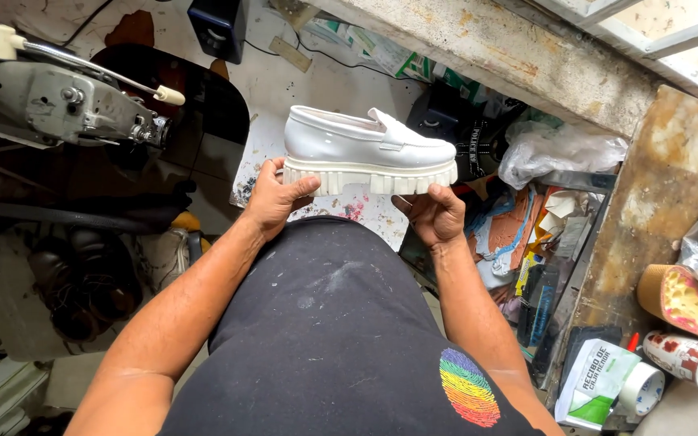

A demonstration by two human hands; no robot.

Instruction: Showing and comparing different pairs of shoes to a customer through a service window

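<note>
2 hands hold 1 white shoe [369, 151] up in the air, out in front of the person's black shirt [333, 339]. Far to the left sits a grey sewing machine [58, 101] with a long lever that has a pale knob. It is well apart from the shoe. Below it lies a dark hose [66, 216].

Next comes the left hand [275, 196]. It is curled shut on the heel end of the shoe, with the thumb pressed on the side of the thick, bumpy sole. The shoe lies level, on its side to the camera, heel to the left and toe to the right. Held that way, the whole side and sole edge show, so it looks like the person is checking it.

Then comes the right hand [434, 214]. It cups the toe end from below, fingers bent under the sole, so the shoe stays flat and does not tip.

Behind the shoe is a messy white table [284, 89] with paint marks. To the right lie a clear plastic bag [559, 149], a heap of scraps [519, 230], a rusty board [648, 218], a tape roll [641, 387] and a red and white cup [688, 359].
</note>
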